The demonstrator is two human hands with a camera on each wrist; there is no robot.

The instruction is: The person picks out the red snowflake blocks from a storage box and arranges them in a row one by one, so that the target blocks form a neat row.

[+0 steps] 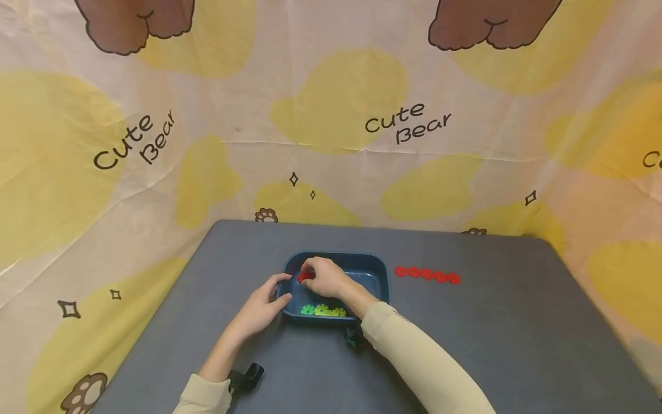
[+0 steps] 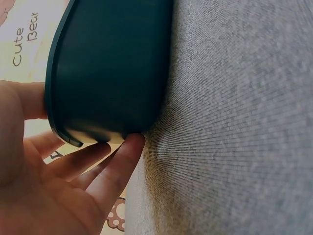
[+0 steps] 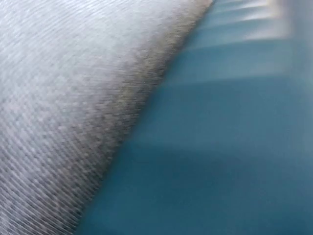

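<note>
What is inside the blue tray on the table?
Inside the blue tray, a green piece and yellow pieces lie along the near side. The right hand holds a red piece towards the left. That hand covers part of the tray; what lies beneath cannot be seen.

Tray, centre of frame: plastic by look, smooth; inner face mildly glossy with soft highlights, outer wall satin. Table: matt, finely ribbed, cloth-like weave. Red pieces, right of centre, and green and yellow pieces: plastic by look; finish too small to tell. Backdrop, upper frame: printed cloth, matt, creased. Sleeves, bottom: matt cloth.
</note>
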